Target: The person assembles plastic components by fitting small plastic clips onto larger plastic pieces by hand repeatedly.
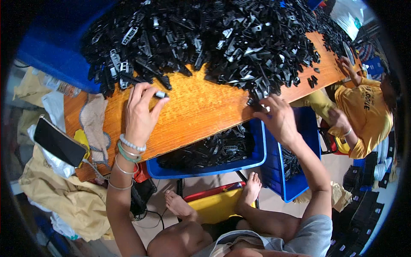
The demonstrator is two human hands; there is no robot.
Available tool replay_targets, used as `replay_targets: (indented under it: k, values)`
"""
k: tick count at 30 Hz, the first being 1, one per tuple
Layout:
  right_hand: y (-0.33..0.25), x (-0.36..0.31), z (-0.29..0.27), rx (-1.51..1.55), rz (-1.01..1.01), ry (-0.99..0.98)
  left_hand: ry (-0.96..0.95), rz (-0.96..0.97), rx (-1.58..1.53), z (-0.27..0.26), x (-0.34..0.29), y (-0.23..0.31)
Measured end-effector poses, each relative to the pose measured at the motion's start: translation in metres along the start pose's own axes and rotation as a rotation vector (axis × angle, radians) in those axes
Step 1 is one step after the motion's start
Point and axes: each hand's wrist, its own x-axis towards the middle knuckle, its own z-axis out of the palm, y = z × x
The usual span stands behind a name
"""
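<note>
One small part is pinched at the left hand's two o'clock; right hand's grip unclear; six-o'clock blue bin holds black pieces.

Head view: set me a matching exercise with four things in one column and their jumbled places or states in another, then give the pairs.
1. Left hand
2. Right hand
3. Smartphone
4. Beaded bracelet

A. Screen dark
B. Around a wrist
C. Pinching a small dark piece
D. At the near edge of a heap of black plastic parts

Pairs: 1-C, 2-D, 3-A, 4-B
</note>
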Motion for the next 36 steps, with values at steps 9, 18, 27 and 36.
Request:
replay_targets:
  k: [9,18,27,36]
  values:
    - [-0.031,0.014,0.041,0.116,-0.243,0.259,-0.048,-0.024,-0.379,0.019,-0.032,0.045]
    - [-0.085,0.035,0.044,0.911,0.148,-0.203,-0.153,0.017,-0.315,0.012,-0.034,0.038]
    - [-0.079,0.043,0.046,1.265,0.233,-0.408,-0.180,0.001,-0.433,0.012,-0.031,0.029]
    - [-0.076,0.041,0.043,1.108,0.257,-0.333,-0.195,-0.001,-0.422,0.011,-0.032,0.028]
